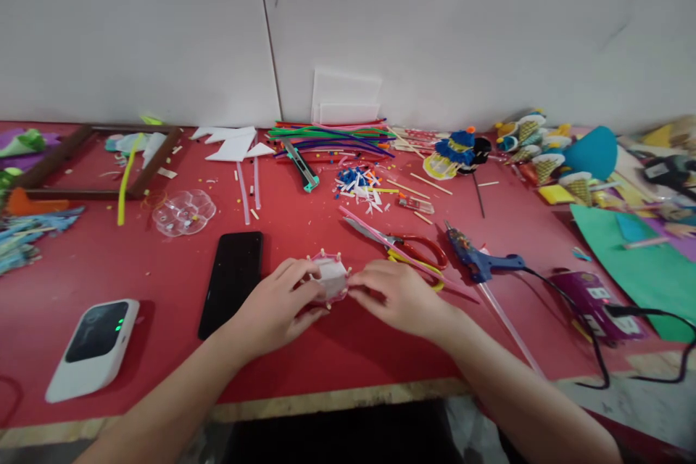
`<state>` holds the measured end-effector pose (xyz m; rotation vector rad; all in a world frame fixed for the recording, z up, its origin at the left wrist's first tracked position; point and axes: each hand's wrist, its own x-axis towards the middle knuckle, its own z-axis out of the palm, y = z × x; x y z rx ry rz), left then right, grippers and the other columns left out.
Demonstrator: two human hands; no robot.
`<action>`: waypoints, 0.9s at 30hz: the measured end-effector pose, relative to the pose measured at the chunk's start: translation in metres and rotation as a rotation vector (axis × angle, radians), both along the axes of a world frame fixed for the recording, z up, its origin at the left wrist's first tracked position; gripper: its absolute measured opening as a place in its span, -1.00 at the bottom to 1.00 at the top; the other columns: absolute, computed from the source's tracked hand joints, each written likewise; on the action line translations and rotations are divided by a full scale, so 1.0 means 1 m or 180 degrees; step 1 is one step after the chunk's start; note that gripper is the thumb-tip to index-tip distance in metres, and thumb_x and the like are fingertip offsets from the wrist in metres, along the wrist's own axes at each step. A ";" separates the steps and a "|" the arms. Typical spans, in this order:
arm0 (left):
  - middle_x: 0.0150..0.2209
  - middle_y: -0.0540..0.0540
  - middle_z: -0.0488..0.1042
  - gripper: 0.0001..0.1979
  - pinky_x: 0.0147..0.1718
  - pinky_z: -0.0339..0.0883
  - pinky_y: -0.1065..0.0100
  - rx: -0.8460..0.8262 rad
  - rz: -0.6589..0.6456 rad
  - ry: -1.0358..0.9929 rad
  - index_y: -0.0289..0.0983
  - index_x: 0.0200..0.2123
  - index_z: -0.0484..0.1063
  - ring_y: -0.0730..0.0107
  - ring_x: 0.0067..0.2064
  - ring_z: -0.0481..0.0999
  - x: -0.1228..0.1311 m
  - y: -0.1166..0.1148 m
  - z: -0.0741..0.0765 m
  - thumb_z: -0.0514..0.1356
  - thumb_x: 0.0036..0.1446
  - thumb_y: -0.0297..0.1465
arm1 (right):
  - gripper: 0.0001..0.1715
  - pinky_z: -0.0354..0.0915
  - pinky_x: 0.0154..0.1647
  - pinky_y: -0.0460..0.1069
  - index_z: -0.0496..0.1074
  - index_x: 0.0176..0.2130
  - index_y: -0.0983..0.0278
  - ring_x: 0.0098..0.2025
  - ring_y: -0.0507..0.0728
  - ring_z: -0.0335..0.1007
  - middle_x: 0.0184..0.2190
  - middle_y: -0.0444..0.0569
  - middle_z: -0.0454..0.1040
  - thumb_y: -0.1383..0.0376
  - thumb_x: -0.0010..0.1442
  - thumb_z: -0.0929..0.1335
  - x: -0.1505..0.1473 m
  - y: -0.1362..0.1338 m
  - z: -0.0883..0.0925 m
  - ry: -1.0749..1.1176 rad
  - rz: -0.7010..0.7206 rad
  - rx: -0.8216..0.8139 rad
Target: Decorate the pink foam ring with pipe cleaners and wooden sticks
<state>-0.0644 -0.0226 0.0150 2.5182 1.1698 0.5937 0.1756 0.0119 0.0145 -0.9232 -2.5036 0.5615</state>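
Observation:
A small white craft piece [333, 278], ringed with a pink strip and several short pale pegs, sits between my hands near the table's front. My left hand [280, 304] grips its left side, fingers curled against the rim. At the right edge, my right hand [399, 297] has its thumb and fingertips pinched together by a peg; the pink strip appears to be between them, though the fingers partly cover it. Just beyond my right hand lie red-handled scissors [421, 249], yellow-handled scissors [435, 281] and a long pink pipe cleaner [391, 245].
A blue glue gun [478, 257] with a black cord lies right, near a purple box [598, 304]. Left are a black phone [231, 283] and a white device [95, 348]. Behind are a box cutter [301, 165], pipe cleaners [331, 134] and cut bits [359, 183] on the red table [163, 268].

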 end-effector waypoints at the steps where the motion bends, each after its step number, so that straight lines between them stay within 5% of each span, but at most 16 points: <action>1: -0.12 -0.15 0.43 -0.93 -0.14 0.40 0.20 -0.0012 0.0016 -0.0011 -0.21 -0.25 0.47 0.19 -0.09 0.44 0.001 0.000 0.000 0.21 0.19 -0.40 | -0.84 0.29 -0.29 -0.07 0.51 -0.19 0.26 -0.31 0.06 0.47 -0.35 -0.05 0.57 0.32 0.26 0.32 -0.002 -0.002 -0.005 -0.0033 0.0023 0.0005; 7: -0.15 -0.15 0.44 -0.93 -0.11 0.40 0.15 0.0174 0.0060 0.0019 -0.22 -0.31 0.49 0.18 -0.09 0.41 0.005 -0.001 0.002 0.20 0.19 -0.43 | -0.83 0.31 -0.30 -0.08 0.51 -0.18 0.23 -0.31 0.06 0.48 -0.36 -0.07 0.57 0.37 0.24 0.33 -0.007 -0.006 -0.026 -0.0142 0.0053 -0.0056; 19: -0.17 -0.14 0.45 -0.93 -0.13 0.42 0.16 -0.0039 0.0154 -0.0211 -0.24 -0.35 0.51 0.20 -0.11 0.44 0.007 -0.001 -0.005 0.22 0.15 -0.47 | -0.82 0.31 -0.31 -0.04 0.50 -0.32 0.28 -0.36 0.08 0.35 -0.41 -0.05 0.53 0.41 0.25 0.30 -0.012 -0.007 -0.023 0.0208 0.0240 0.0291; 27: -0.11 -0.15 0.44 -0.91 -0.08 0.38 0.15 -0.0369 0.0256 -0.0231 -0.21 -0.27 0.56 0.18 -0.06 0.44 0.004 -0.001 -0.009 0.29 0.12 -0.40 | -0.84 0.27 -0.31 -0.04 0.52 -0.27 0.27 -0.36 0.07 0.33 -0.38 -0.05 0.55 0.40 0.26 0.31 -0.011 -0.007 -0.028 0.0427 0.0158 0.0053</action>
